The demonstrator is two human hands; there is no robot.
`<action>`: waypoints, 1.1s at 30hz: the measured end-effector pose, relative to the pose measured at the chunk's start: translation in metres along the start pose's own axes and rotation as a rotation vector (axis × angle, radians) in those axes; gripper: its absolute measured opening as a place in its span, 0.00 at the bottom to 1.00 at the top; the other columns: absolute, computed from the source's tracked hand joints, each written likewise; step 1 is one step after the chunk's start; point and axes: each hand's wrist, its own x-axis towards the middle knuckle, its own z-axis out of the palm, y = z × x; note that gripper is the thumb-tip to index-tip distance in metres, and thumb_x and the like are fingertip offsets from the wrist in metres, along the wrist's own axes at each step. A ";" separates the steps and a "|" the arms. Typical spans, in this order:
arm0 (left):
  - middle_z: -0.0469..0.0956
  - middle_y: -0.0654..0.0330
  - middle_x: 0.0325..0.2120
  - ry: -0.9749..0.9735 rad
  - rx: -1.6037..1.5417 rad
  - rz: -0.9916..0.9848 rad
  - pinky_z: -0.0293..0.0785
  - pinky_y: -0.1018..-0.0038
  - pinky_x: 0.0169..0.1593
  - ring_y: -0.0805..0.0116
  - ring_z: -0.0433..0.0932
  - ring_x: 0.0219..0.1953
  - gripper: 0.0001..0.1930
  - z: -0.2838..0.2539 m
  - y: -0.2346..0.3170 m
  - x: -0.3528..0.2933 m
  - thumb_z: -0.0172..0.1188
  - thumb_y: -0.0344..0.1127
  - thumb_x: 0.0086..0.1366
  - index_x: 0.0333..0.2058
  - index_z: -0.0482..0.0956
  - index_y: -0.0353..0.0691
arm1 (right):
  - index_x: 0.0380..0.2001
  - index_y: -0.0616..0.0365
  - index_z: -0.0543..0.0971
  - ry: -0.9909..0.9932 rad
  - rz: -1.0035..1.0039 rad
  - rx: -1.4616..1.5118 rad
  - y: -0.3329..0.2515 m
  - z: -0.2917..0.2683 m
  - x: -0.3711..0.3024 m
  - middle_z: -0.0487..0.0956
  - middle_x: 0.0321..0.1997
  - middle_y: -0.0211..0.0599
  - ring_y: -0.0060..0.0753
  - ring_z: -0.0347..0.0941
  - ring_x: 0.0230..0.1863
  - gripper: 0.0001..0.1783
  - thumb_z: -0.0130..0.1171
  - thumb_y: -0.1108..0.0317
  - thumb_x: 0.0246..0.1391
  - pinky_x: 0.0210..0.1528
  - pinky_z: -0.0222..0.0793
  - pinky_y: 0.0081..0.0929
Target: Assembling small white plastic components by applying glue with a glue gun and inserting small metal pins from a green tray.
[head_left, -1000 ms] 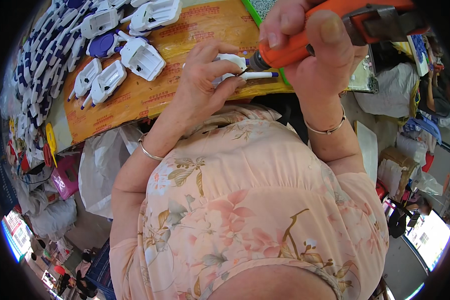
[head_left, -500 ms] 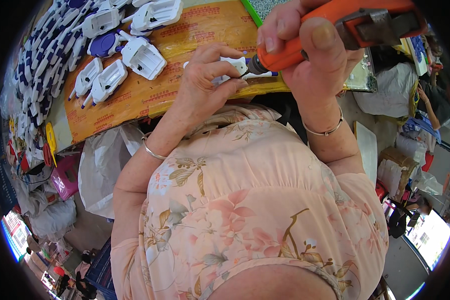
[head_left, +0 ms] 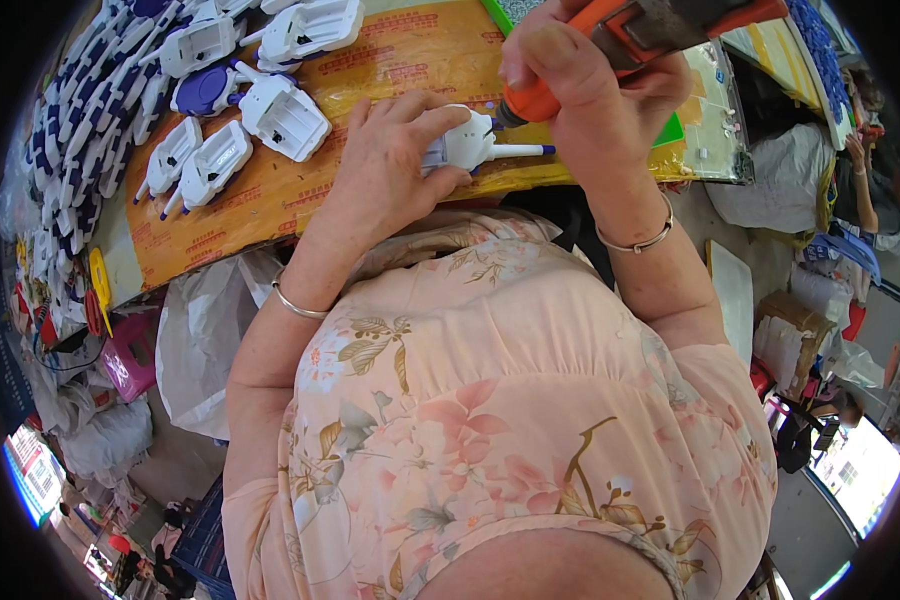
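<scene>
My left hand (head_left: 395,160) grips a white plastic housing (head_left: 467,140), thumb on its near edge and fingers along the far side. A thin stem with a blue end sticks out of the housing to the right. An orange power screwdriver (head_left: 532,102) is wrapped in my right hand (head_left: 605,105). Its dark nose points down left at the housing's far right corner. Whether the bit touches the plastic I cannot tell. On the left part of the table, several similar white housings (head_left: 285,115) lie with their hollow sides up, near a blue round-faced one (head_left: 205,92).
A large pile of blue and white plastic parts (head_left: 90,130) covers the far left. Yellow-brown tape sheeting (head_left: 390,65) covers the tabletop. A green edge (head_left: 670,130) shows behind my right wrist. Yellow-handled scissors (head_left: 100,285) hang at the left, and white bags (head_left: 205,340) sit below the table.
My right hand and the screwdriver have shifted left, with the tool tilted more upright. My left fingers have drawn back from the bit and now spread over the housing, which shows more.
</scene>
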 end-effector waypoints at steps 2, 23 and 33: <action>0.79 0.59 0.47 0.009 -0.002 0.009 0.63 0.57 0.59 0.55 0.76 0.52 0.28 0.000 -0.001 0.000 0.75 0.34 0.47 0.51 0.81 0.45 | 0.47 0.62 0.75 -0.004 -0.015 -0.071 -0.001 0.000 0.001 0.80 0.32 0.31 0.19 0.76 0.30 0.23 0.72 0.78 0.49 0.35 0.73 0.20; 0.78 0.59 0.48 0.037 -0.015 0.037 0.65 0.58 0.58 0.53 0.75 0.53 0.27 0.003 -0.001 0.000 0.75 0.35 0.47 0.50 0.81 0.43 | 0.40 0.65 0.76 -0.539 -1.008 -0.087 0.071 -0.019 0.047 0.80 0.30 0.30 0.20 0.76 0.30 0.22 0.77 0.72 0.44 0.34 0.73 0.21; 0.78 0.56 0.46 0.042 0.098 0.027 0.67 0.57 0.56 0.50 0.75 0.52 0.29 0.001 -0.002 0.002 0.75 0.41 0.48 0.51 0.79 0.45 | 0.45 0.64 0.73 -0.165 -0.077 -0.007 0.025 -0.011 -0.002 0.80 0.32 0.32 0.20 0.76 0.31 0.22 0.72 0.76 0.49 0.34 0.73 0.21</action>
